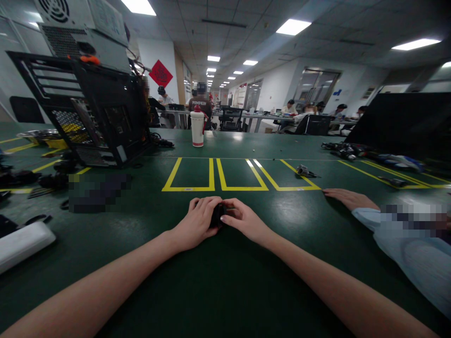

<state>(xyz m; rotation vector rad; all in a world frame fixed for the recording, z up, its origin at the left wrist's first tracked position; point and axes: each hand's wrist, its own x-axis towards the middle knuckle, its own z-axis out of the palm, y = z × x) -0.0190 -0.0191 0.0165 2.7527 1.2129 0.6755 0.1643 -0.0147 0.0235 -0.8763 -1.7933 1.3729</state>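
Both of my hands meet around a small black object (217,215) just in front of the yellow-taped boxes on the green table (225,281). My left hand (198,223) wraps it from the left, its fingers over the top and the thumb below. From the right, my right hand (244,219) pinches its edge with thumb and fingers. Much of the object is hidden by the fingers, so I cannot tell its kind. Yellow tape outlines (188,189) lie just beyond my hands.
At the left stands an open black computer case (102,117) with grey metal units (84,37) on top. A white cup (198,129) with a red lid is beyond the tape. A small metal part (305,171) lies right. A co-worker's hand (347,199) rests at the right.
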